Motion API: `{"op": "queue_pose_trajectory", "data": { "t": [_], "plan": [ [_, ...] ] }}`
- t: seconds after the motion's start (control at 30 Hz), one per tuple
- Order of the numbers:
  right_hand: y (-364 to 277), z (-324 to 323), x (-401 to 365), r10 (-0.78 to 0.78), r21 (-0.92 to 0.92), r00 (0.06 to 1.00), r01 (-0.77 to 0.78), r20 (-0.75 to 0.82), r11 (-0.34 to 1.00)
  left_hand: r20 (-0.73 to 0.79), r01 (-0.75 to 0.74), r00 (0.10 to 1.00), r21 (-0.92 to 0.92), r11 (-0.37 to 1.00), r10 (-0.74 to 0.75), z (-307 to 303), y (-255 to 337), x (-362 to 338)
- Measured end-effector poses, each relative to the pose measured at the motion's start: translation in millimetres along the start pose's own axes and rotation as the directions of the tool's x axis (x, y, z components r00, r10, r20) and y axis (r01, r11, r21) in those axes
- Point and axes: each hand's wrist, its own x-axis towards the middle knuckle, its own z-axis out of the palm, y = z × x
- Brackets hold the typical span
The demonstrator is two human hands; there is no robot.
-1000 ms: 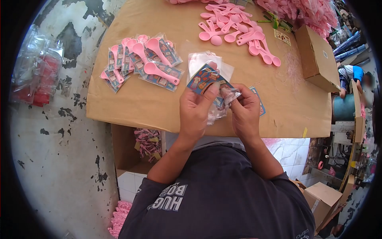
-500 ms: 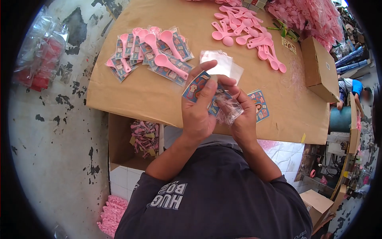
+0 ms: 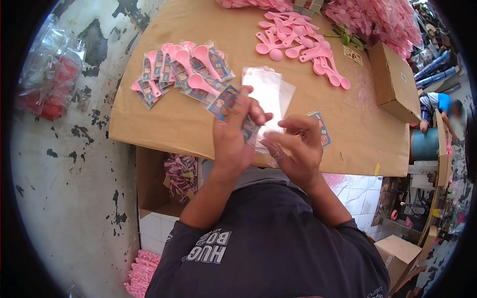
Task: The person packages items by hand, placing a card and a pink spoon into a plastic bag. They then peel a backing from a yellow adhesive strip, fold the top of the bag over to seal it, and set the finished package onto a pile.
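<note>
My left hand (image 3: 229, 144) is closed on a blue printed card (image 3: 223, 103), its thumb pressed over the face. Clear plastic around the card's lower end reaches toward my right hand (image 3: 304, 156), whose thumb and fingertips pinch the edge of this bag; the exact grip is blurred. Behind the hands lie flat clear plastic bags (image 3: 266, 84). Partly covered by my right hand, more blue cards (image 3: 322, 128) rest on the table. Pink spoons (image 3: 198, 82) in clear bags with blue cards are piled beyond my left hand.
Loose pink spoons (image 3: 298, 37) lie across the brown-covered table (image 3: 357, 149). A cardboard box (image 3: 395, 82) stands at the right edge, near large bags of pink pieces (image 3: 372, 20). Below the table is an open box of packed pieces (image 3: 180, 174). Another person (image 3: 435, 102) is at far right.
My hands have drawn apart; the left has moved left with the card and the right has come back slightly. The view has shifted a little.
</note>
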Motion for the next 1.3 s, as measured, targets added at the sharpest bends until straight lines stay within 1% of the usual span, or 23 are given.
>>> {"op": "queue_pose_trajectory", "data": {
  "t": [0.03,0.07,0.13,0.23,0.3,0.33,0.37,0.4,0.47,0.5,0.53,0.57,0.6,0.67,0.7,0.77,1.0,1.07,1.1,1.17,1.2,1.27,1.3],
  "plan": [
    [0,-5,0,0.003,-0.011,1.000,-0.004,-0.005,1.000,-0.044,0.053,0.997,-0.068,0.996,-0.056,-6,1,2],
    [2,-10,1,-0.021,0.001,0.997,0.021,0.067,1.000,-0.060,0.083,0.994,-0.128,0.988,-0.091,-11,3,5],
    [4,-22,6,-0.040,-0.004,0.982,0.042,0.186,0.999,-0.072,0.067,0.994,-0.183,0.981,-0.081,-26,5,11],
    [13,-38,12,0.021,-0.004,0.985,-0.021,0.169,1.000,-0.094,0.020,0.995,-0.256,0.966,-0.045,-43,13,15],
    [28,-59,22,0.235,0.111,0.954,-0.258,0.187,0.960,-0.129,-0.041,0.992,-0.253,0.967,0.008,-48,20,13],
    [37,-68,33,0.428,0.317,0.868,-0.492,0.251,0.811,-0.142,-0.060,0.989,-0.226,0.972,0.028,-49,22,11],
    [47,-74,47,0.572,0.482,0.739,-0.669,0.356,0.566,-0.138,-0.064,0.990,-0.225,0.972,0.033,-47,23,9],
    [61,-78,57,0.568,0.485,0.744,-0.664,0.352,0.569,-0.142,-0.061,0.989,-0.175,0.983,0.036,-43,22,6],
    [93,-82,79,0.555,0.295,0.720,-0.684,0.415,0.667,-0.131,-0.061,0.990,-0.129,0.990,0.044,-33,17,1],
    [111,-80,86,0.548,0.296,0.730,-0.674,0.408,0.677,-0.116,-0.025,0.993,-0.104,0.994,0.013,-28,13,-3],
    [131,-76,90,0.390,-0.109,0.904,-0.375,0.176,0.920,-0.102,0.011,0.995,-0.076,0.997,-0.019,-25,11,-7],
    [150,-72,93,0.095,-0.554,0.994,-0.049,0.053,0.831,-0.089,0.004,0.996,-0.078,0.997,-0.011,-23,9,-10],
    [168,-69,97,0.079,-0.555,0.996,-0.039,0.049,0.831,-0.067,0.017,0.998,-0.056,0.998,-0.021,-23,7,-14],
    [194,-60,103,0.264,-0.523,0.927,-0.093,0.264,0.848,-0.056,0.030,0.998,-0.023,0.999,-0.031,-21,6,-21],
    [196,-55,104,0.257,-0.518,0.930,-0.089,0.263,0.851,-0.053,0.022,0.998,-0.019,1.000,-0.023,-20,7,-23],
    [201,-43,104,0.136,-0.442,0.878,0.093,0.458,0.892,-0.087,0.032,0.996,0.020,0.999,-0.030,-21,9,-27],
    [210,-40,113,0.065,-0.445,0.801,0.260,0.595,0.857,-0.108,-0.042,0.993,0.071,0.997,0.050,-29,11,-29],
    [204,-50,115,0.119,-0.441,0.723,0.274,0.681,0.855,-0.114,-0.040,0.992,0.100,0.994,0.051,-28,6,-28],
    [200,-57,115,0.119,-0.442,0.723,0.275,0.680,0.854,-0.112,-0.041,0.992,0.099,0.994,0.052,-27,5,-28],
    [182,-73,111,0.021,-0.444,0.847,0.257,0.532,0.858,-0.124,-0.018,0.992,0.109,0.994,0.032,-26,1,-29],
    [168,-80,109,0.026,-0.443,0.843,0.255,0.537,0.860,-0.131,-0.014,0.991,0.106,0.994,0.028,-27,0,-29],
    [133,-95,102,0.027,-0.430,0.964,0.093,0.266,0.898,-0.152,-0.045,0.987,0.085,0.995,0.057,-28,0,-26],
    [117,-99,96,0.036,-0.428,0.962,0.087,0.272,0.900,-0.161,-0.038,0.986,0.084,0.996,0.051,-30,0,-21]
  ]
}}
